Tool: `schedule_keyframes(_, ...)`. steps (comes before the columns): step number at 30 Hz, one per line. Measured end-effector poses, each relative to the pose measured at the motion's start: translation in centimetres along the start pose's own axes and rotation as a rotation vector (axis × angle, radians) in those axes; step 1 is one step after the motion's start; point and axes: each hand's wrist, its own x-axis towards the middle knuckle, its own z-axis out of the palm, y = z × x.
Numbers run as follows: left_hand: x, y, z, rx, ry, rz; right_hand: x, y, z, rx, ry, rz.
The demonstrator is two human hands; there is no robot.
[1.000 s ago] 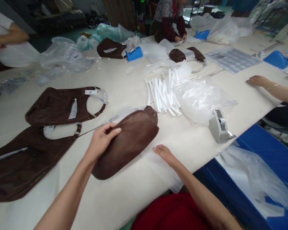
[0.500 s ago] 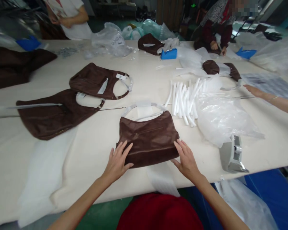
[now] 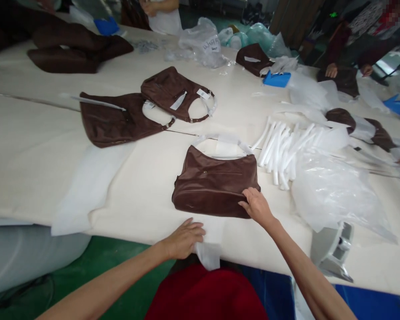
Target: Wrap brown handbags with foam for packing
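Observation:
A brown handbag (image 3: 216,182) lies on the table in front of me, its white-wrapped handle (image 3: 220,138) pointing away. My right hand (image 3: 258,206) grips the bag's lower right corner, with thumb and fingers bent against the brown material. Nearer the table edge, my left hand (image 3: 186,238) lies with fingers stretched out, touching a thin white sheet (image 3: 211,255). That sheet runs from under the bag and hangs over the edge. A second brown handbag (image 3: 116,120) and a third brown handbag (image 3: 175,91) lie overlapping at the upper left.
White tubes (image 3: 282,151) and a clear plastic bag (image 3: 336,191) lie to the right, with a grey tape dispenser (image 3: 335,249) near the edge. Another white sheet (image 3: 90,186) lies left. Blue dispensers (image 3: 276,79) and plastic are farther back. Co-workers stand across the table.
My left hand has left the bag's left corner and moved down to the white sheet at the edge. My right hand stays at the right corner, fingers more bent. The view has turned.

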Motion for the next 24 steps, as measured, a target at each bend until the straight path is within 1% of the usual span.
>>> schedule_keyframes(1,-0.5,0.1,-1.0,0.001,0.04,0.0,-0.3,0.2,0.1,0.007,-0.018,0.018)
schedule_keyframes(3,-0.8,0.4,-3.4,0.03,0.187,-0.034,-1.0,0.3,0.0,0.019,-0.033,0.04)
schedule_keyframes(5,0.1,0.6,-6.2,0.099,0.37,-0.132,-1.5,-0.2,-0.4,0.005,-0.01,0.011)
schedule_keyframes(6,1.0,0.5,-7.4,0.147,0.433,-0.188,-1.5,-0.6,-0.6,-0.018,0.005,-0.017)
schedule_keyframes(7,2.0,0.2,-8.5,0.198,0.45,-0.224,-1.5,-1.1,-0.8,-0.051,0.013,-0.048)
schedule_keyframes(8,3.1,-0.1,-9.3,0.254,0.42,-0.238,-1.3,-1.7,-0.8,-0.091,0.013,-0.075)
schedule_keyframes(9,4.3,-0.6,-9.8,0.307,0.359,-0.239,-1.0,-2.2,-0.6,-0.136,0.008,-0.092)
schedule_keyframes(10,5.3,-1.1,-10.2,0.355,0.279,-0.233,-0.6,-2.5,-0.2,-0.179,0.006,-0.1)
schedule_keyframes(12,7.0,-2.1,-10.3,0.425,0.131,-0.23,-0.1,-2.8,1.1,-0.245,0.034,-0.102)
schedule_keyframes(13,7.5,-2.5,-10.2,0.447,0.088,-0.236,0.1,-2.6,1.8,-0.264,0.073,-0.099)
schedule_keyframes(14,7.9,-2.8,-10.0,0.463,0.069,-0.243,0.2,-2.4,2.5,-0.274,0.125,-0.1)
schedule_keyframes(16,8.0,-3.3,-9.6,0.486,0.087,-0.238,-0.1,-1.5,3.6,-0.273,0.243,-0.134)
schedule_keyframes(19,7.1,-3.7,-8.9,0.518,0.181,-0.183,-1.3,-0.2,4.4,-0.244,0.361,-0.253)
schedule_keyframes(21,6.4,-3.9,-8.5,0.526,0.238,-0.16,-2.1,0.4,4.5,-0.219,0.388,-0.325)
schedule_keyframes(24,5.6,-4.4,-8.0,0.498,0.271,-0.136,-2.8,1.0,4.4,-0.172,0.366,-0.383)
